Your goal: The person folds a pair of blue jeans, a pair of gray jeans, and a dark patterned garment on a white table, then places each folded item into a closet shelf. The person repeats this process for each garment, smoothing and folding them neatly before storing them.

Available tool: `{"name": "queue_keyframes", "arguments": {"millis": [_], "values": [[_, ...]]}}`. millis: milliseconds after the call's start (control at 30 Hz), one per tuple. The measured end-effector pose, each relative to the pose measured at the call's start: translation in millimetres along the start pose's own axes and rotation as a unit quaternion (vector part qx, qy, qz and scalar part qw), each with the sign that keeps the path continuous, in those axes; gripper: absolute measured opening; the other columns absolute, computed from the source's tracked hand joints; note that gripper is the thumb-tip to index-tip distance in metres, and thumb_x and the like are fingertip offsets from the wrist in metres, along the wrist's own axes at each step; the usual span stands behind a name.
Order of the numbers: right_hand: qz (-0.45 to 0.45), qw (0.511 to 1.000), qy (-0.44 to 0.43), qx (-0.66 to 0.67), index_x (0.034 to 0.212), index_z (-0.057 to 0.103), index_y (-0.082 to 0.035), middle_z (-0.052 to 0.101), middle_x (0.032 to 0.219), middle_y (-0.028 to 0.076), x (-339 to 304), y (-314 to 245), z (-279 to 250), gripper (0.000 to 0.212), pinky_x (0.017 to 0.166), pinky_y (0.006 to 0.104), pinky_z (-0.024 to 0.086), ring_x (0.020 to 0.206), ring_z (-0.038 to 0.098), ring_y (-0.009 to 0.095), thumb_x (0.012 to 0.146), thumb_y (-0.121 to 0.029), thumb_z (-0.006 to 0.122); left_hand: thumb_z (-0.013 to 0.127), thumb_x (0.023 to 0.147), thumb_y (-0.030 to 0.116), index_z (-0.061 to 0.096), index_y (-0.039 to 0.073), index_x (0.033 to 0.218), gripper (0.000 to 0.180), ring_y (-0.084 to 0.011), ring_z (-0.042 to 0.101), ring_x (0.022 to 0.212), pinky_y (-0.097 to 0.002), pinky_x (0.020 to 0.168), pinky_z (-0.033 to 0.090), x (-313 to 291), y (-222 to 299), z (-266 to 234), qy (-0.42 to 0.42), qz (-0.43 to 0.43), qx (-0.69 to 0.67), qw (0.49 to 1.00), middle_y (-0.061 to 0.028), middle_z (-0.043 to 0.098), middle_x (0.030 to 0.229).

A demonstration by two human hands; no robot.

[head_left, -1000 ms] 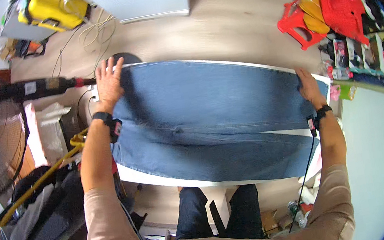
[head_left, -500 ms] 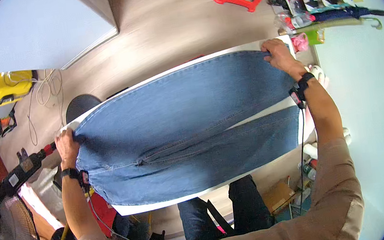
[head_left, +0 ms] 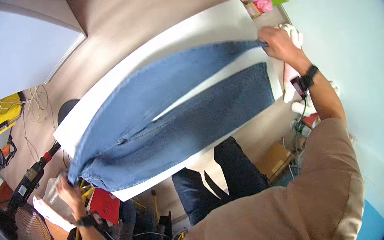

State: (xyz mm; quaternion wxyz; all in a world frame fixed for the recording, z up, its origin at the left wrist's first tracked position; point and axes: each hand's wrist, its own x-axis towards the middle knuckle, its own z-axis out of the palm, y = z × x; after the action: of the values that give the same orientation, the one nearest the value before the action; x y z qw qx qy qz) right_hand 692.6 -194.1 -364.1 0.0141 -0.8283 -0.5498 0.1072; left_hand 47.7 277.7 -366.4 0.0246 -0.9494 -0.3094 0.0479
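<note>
Jeans [head_left: 170,108] hang stretched between both hands: left hand [head_left: 66,186] fingers clamp the waistband corner off the bench's [head_left: 208,24] near-left end, right hand [head_left: 277,43] fingers pinch one leg's hem at its far-right end. Other leg lies flat on the white bench.

Bright, even daylight fills the room, and the white surface [head_left: 217,23] is close to glaring. The jeans [head_left: 175,107] smear with motion blur along their upper edge. Straight edges bow toward the black fisheye rim, shadows soft.
</note>
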Motion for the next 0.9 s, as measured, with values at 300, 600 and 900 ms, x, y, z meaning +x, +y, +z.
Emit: {"name": "queue_keyframes", "arguments": {"millis": [300, 600, 900], "values": [[0.149, 0.981, -0.052, 0.117, 0.099, 0.054, -0.004, 0.054, 0.109, 0.018, -229.2, -47.3, 136.3, 0.044, 0.088, 0.0448, 0.046, 0.103, 0.053, 0.038, 0.058, 0.011, 0.059, 0.065, 0.071, 0.010, 0.049, 0.006, 0.126, 0.057, -0.0343, 0.055, 0.092, -0.0450, 0.079, 0.043, -183.9, 77.3, 61.5, -0.186, -0.092, -0.010, 0.978, -0.0146, 0.056, 0.098], [0.249, 0.954, -0.021, 0.165, 0.114, 0.055, -0.003, 0.049, 0.128, 0.023, -241.2, -47.4, 151.3, 0.045, 0.099, 0.0412, 0.042, 0.117, 0.049, 0.039, 0.070, 0.002, 0.064, 0.050, 0.076, 0.002, 0.057, 0.011, 0.117, 0.043, -0.0401, 0.064, 0.083, -0.0469, 0.072, 0.051, -186.1, 72.9, 118.9, -0.174, -0.269, -0.129, 0.938, -0.0160, 0.068, 0.090], [0.546, 0.795, 0.078, 0.252, 0.123, 0.049, 0.001, 0.059, 0.114, 0.017, -237.7, -41.7, 198.0, 0.059, 0.091, 0.0359, 0.045, 0.105, 0.057, 0.030, 0.072, -0.012, 0.075, 0.054, 0.073, 0.000, 0.055, 0.004, 0.118, 0.045, -0.0326, 0.062, 0.078, -0.0410, 0.069, 0.050, -153.5, 126.3, 90.4, -0.105, -0.215, -0.249, 0.938, -0.0150, 0.064, 0.096]]}}
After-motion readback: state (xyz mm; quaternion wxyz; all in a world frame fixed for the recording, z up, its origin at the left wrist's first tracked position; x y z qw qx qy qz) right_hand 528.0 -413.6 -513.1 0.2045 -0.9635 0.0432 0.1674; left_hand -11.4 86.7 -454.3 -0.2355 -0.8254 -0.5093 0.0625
